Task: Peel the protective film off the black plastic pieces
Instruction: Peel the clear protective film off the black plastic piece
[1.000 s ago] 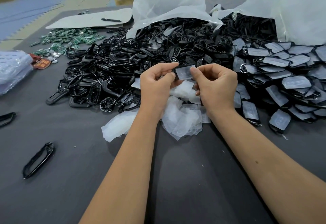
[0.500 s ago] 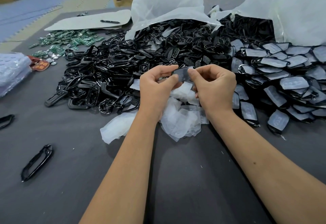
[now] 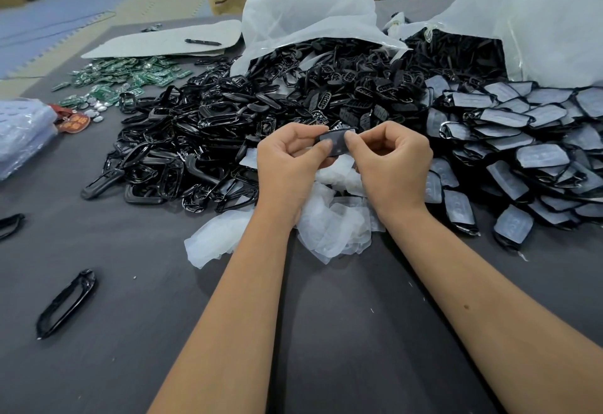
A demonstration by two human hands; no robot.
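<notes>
Black plastic piece [image 3: 336, 143] sits pinched between your two hands, raised above the worktop [image 3: 342, 332] at scene centre. Your left hand [image 3: 287, 165] grips its left end with thumb and curled fingers [image 3: 311, 129]; your right hand [image 3: 393, 165] pinches its right edge. Crumpled peeled film [image 3: 329, 227] lies directly beneath both hands. Bare black pieces [image 3: 202, 139] are heaped to the left, film-covered pieces [image 3: 522, 152] to the right. Two white bags [image 3: 310, 15] lie at the far side.
</notes>
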